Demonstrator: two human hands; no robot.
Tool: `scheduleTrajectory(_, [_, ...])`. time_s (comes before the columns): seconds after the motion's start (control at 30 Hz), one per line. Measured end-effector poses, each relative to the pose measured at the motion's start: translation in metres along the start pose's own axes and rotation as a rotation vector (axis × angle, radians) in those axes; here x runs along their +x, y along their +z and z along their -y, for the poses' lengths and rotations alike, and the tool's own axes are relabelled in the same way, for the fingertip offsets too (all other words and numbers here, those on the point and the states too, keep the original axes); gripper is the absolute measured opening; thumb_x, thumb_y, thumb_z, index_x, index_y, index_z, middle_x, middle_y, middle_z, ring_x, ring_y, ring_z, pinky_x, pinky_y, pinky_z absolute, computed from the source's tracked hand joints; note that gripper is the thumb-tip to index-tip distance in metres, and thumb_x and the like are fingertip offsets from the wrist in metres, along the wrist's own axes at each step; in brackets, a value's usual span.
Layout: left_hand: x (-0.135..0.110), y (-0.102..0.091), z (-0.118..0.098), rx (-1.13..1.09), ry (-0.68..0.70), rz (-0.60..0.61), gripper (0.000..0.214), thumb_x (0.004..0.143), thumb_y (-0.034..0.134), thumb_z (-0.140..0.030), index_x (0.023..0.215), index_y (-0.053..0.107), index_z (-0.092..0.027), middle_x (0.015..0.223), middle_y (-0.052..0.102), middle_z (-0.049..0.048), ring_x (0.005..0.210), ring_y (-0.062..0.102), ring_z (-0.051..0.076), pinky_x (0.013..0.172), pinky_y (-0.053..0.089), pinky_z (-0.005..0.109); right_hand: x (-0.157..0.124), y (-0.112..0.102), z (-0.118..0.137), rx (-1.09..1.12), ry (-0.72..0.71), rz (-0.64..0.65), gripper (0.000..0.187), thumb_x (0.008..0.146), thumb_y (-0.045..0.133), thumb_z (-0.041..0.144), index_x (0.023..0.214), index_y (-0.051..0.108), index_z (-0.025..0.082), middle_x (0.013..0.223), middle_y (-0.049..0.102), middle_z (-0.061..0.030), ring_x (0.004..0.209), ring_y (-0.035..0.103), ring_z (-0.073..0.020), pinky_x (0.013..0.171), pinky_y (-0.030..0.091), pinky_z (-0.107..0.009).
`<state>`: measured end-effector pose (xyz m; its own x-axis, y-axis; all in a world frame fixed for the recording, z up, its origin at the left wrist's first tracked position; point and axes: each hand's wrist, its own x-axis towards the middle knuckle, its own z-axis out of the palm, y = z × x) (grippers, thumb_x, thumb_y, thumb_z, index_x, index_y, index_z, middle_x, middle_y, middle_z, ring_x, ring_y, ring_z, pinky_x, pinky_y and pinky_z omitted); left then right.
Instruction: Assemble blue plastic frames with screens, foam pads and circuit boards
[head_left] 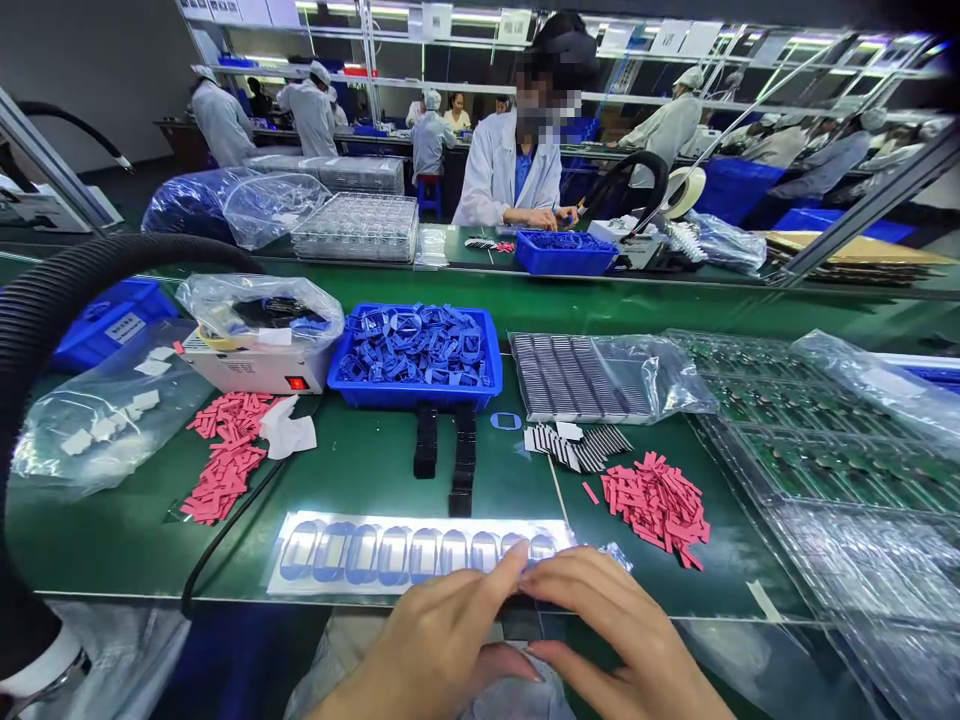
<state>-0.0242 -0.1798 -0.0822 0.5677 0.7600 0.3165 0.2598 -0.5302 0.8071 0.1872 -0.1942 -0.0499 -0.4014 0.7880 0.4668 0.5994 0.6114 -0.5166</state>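
At the front edge of the bench, my left hand (442,630) and my right hand (619,620) meet with their fingertips almost touching. Both are closed in a pinch around something small that my fingers mostly hide; a dark bit shows between them. Just behind lies a white sheet (345,588) bearing a row of blue oval frames (394,555), its right end partly covered by my fingers. A small heap of clear film scraps (616,556) sits beside my right hand. Two rows of black pieces (462,465) stand beyond the sheet.
A blue bin (415,395) holds blue plastic parts. Pink strips form piles at right (656,508) and left (225,465). Bagged striped parts (577,378) and trays of green circuit boards (795,420) lie rightward. A black hose (45,330) arches at left. A co-worker (510,170) sits opposite.
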Motion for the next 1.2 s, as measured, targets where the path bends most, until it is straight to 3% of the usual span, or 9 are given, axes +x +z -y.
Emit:
scheduleTrajectory(0.13, [0.017, -0.014, 0.005, 0.231, 0.154, -0.061, 0.083, 0.076, 0.068, -0.039, 0.147, 0.028, -0.023, 0.116, 0.071, 0.012, 0.099, 0.07, 0.026, 0.087, 0.054, 0.031, -0.017, 0.011, -0.041, 0.267, 0.194, -0.238, 0.02, 0.074, 0.075, 0.026, 0.093, 0.07, 0.024, 0.086, 0.072, -0.0049, 0.082, 0.068, -0.0204, 0.072, 0.058, -0.029])
scheduleTrajectory(0.23, [0.04, -0.04, 0.014, 0.471, 0.197, -0.154, 0.065, 0.086, 0.057, -0.041, 0.143, 0.034, -0.021, 0.12, 0.069, 0.0137, 0.105, 0.067, 0.026, 0.09, 0.054, 0.037, -0.031, 0.023, -0.076, 0.387, 0.436, -0.48, 0.016, 0.069, 0.077, 0.027, 0.084, 0.072, 0.023, 0.085, 0.073, -0.0064, 0.081, 0.069, -0.0205, 0.067, 0.057, -0.026])
scheduleTrajectory(0.4, [0.083, -0.101, 0.04, 0.753, -0.182, -0.29, 0.064, 0.083, 0.059, -0.046, 0.134, 0.042, -0.011, 0.131, 0.056, 0.0187, 0.123, 0.051, 0.03, 0.103, 0.042, 0.043, -0.044, 0.034, -0.098, 0.473, 0.536, -0.556, 0.016, 0.073, 0.072, 0.032, 0.085, 0.072, 0.022, 0.088, 0.073, -0.0082, 0.082, 0.069, -0.0207, 0.066, 0.057, -0.026])
scheduleTrajectory(0.47, [0.099, -0.12, 0.051, 0.779, -0.283, -0.359, 0.058, 0.083, 0.058, -0.046, 0.121, 0.053, -0.002, 0.116, 0.06, 0.0238, 0.112, 0.055, 0.035, 0.097, 0.043, 0.048, -0.045, 0.034, -0.097, 0.497, 0.567, -0.562, 0.017, 0.073, 0.072, 0.032, 0.085, 0.072, 0.022, 0.089, 0.073, -0.0085, 0.085, 0.069, -0.0211, 0.068, 0.057, -0.027])
scheduleTrajectory(0.6, [0.117, -0.138, 0.071, 0.753, -0.378, -0.374, 0.035, 0.08, 0.06, -0.047, 0.084, 0.067, -0.013, 0.086, 0.066, 0.014, 0.087, 0.061, 0.033, 0.083, 0.047, 0.047, -0.044, 0.033, -0.094, 0.522, 0.597, -0.538, 0.02, 0.069, 0.075, 0.032, 0.085, 0.072, 0.022, 0.089, 0.072, -0.0084, 0.079, 0.068, -0.0193, 0.066, 0.056, -0.025])
scheduleTrajectory(0.77, [0.119, -0.147, 0.083, 0.588, -0.386, -0.46, 0.023, 0.075, 0.065, -0.041, 0.069, 0.064, -0.02, 0.073, 0.066, 0.0057, 0.072, 0.06, 0.024, 0.075, 0.046, 0.038, -0.04, 0.031, -0.092, 0.521, 0.601, -0.51, 0.021, 0.068, 0.076, 0.035, 0.083, 0.072, 0.022, 0.087, 0.072, -0.0076, 0.073, 0.067, -0.0179, 0.064, 0.055, -0.026])
scheduleTrajectory(0.93, [0.113, -0.15, 0.077, 0.296, -0.362, -0.609, 0.034, 0.08, 0.054, -0.053, 0.076, 0.062, -0.019, 0.093, 0.069, 0.009, 0.091, 0.062, 0.024, 0.083, 0.048, 0.037, -0.038, 0.031, -0.091, 0.512, 0.607, -0.495, 0.022, 0.067, 0.077, 0.037, 0.082, 0.072, 0.022, 0.087, 0.072, -0.0078, 0.077, 0.067, -0.0195, 0.065, 0.055, -0.026])
scheduleTrajectory(1.07, [0.104, -0.137, 0.045, -0.068, -0.4, -0.539, 0.046, 0.087, 0.041, -0.059, 0.087, 0.065, -0.019, 0.095, 0.072, 0.0076, 0.086, 0.067, 0.019, 0.077, 0.054, 0.033, -0.037, 0.03, -0.09, 0.504, 0.605, -0.485, 0.021, 0.066, 0.077, 0.035, 0.083, 0.072, 0.023, 0.086, 0.072, -0.0068, 0.072, 0.066, -0.0178, 0.064, 0.055, -0.026])
scheduleTrajectory(1.2, [0.084, -0.112, 0.002, -0.806, -0.544, -0.44, 0.031, 0.07, 0.073, -0.051, 0.074, 0.071, -0.02, 0.091, 0.074, 0.0017, 0.082, 0.069, 0.014, 0.071, 0.055, 0.02, -0.038, 0.029, -0.088, 0.496, 0.604, -0.468, 0.021, 0.068, 0.076, 0.035, 0.084, 0.072, 0.022, 0.086, 0.072, -0.007, 0.073, 0.066, -0.0182, 0.064, 0.055, -0.026])
